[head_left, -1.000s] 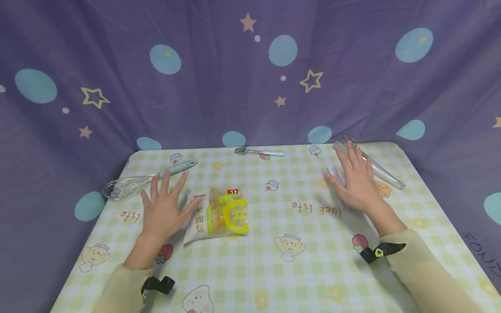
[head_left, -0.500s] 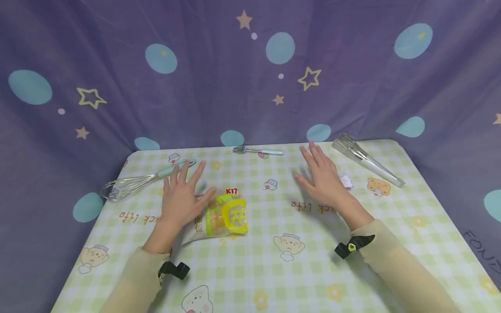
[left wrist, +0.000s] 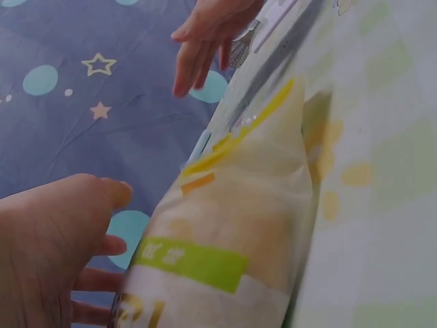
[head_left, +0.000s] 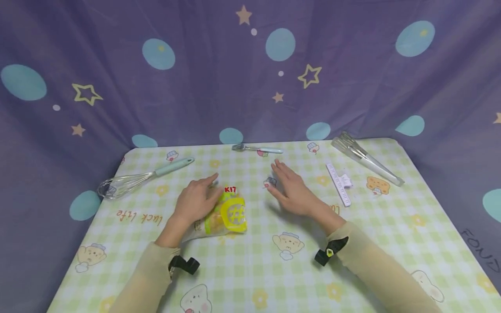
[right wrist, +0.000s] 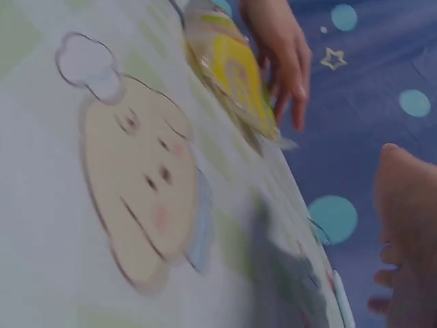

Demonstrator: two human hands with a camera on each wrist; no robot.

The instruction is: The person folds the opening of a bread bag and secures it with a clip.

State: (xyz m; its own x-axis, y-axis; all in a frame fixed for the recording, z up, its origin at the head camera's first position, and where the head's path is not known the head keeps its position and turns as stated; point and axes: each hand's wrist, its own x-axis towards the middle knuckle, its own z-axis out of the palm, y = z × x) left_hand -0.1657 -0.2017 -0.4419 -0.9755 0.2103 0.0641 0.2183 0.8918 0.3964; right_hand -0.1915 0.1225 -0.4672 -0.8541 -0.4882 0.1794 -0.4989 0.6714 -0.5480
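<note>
A bread packet with yellow and green print lies left of the table's middle. My left hand is over its left end and covers part of it. In the left wrist view, this hand's relaxed fingers hang beside the packet, on its far side, not wrapped round it. My right hand hovers over the table to the right of the packet, its fingers loosely extended and holding nothing. The right wrist view shows the same packet beyond a printed puppy on the cloth.
A whisk with a pale green handle lies at the left. A fork is near the back edge. Metal tongs lie at the back right, with a white marked strip and a small white piece nearby.
Both hands have moved inward: the left rightward over the packet, its fingers bending down, the right leftward away from the tongs and white strip. The strip is now uncovered.
</note>
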